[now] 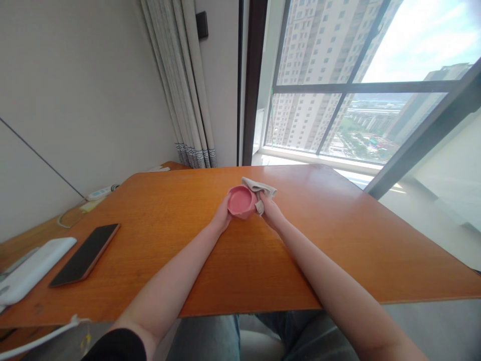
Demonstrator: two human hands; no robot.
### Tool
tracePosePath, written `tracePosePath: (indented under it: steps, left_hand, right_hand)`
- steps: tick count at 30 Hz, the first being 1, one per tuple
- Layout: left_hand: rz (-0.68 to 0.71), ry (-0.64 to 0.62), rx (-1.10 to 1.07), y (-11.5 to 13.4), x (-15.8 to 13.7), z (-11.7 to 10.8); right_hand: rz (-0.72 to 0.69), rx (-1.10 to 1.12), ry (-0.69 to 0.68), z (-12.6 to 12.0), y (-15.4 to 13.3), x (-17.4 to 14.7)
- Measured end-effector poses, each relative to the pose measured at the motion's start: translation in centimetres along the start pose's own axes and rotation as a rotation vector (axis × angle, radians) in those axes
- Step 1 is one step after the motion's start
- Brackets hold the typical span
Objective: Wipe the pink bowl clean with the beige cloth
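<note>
A small pink bowl (241, 200) with an angular outer wall is held above the middle of the wooden table, its round hollow turned toward me. My left hand (222, 214) grips the bowl's left side. On the other side, my right hand (269, 209) is closed on a light grey cloth (263, 187), which lies against the bowl's right side. Part of the cloth sticks up behind the rim and a corner hangs below my right fingers. The fingertips of my left hand are partly hidden by the bowl.
The wooden table (240, 271) spreads out under my forearms. To the left lie a phone (85, 254) with a dark screen and a white oblong device (37, 271). A power strip (100, 192) sits by the wall. Curtain (188, 90) and window are beyond the far edge.
</note>
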State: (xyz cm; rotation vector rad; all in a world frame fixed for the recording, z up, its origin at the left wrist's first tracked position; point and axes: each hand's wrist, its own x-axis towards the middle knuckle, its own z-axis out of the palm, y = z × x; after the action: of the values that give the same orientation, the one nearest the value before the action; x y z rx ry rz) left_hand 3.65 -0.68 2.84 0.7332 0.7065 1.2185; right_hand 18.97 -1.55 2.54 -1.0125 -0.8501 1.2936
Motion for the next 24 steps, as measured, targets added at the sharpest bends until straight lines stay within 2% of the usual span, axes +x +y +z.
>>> tracePosePath:
  steps: [3,7,12,14,18,20,24]
  left_hand:
    - [0.091,0.092,-0.042,0.5,0.4,-0.1]
    - [0.175,0.083,0.024,0.5,0.8,-0.5]
    - [-0.036,-0.042,0.170,-0.7,0.3,-0.5]
    - [-0.072,-0.063,0.168,-1.0,0.2,-0.3]
    - [0.123,0.125,0.100,-0.5,0.5,-0.3]
    - [0.173,0.204,0.037,0.0,0.6,-0.5]
    - [0.194,0.211,-0.020,0.5,0.8,-0.7]
  right_hand:
    - [0.062,0.084,-0.105,0.6,0.9,-0.1]
    - [0.086,0.033,0.001,0.7,1.4,-0.1]
    - [-0.137,0.005,0.062,0.0,0.3,0.1]
    - [-0.131,-0.034,0.065,-0.2,-0.1,0.2]
    - [0.009,-0.030,-0.027,0.1,0.3,0.0]
    - [0.021,-0.001,-0.083,0.4,0.7,-0.1]
    - [-0.022,-0.019,-0.109,0.7,1.5,-0.1]
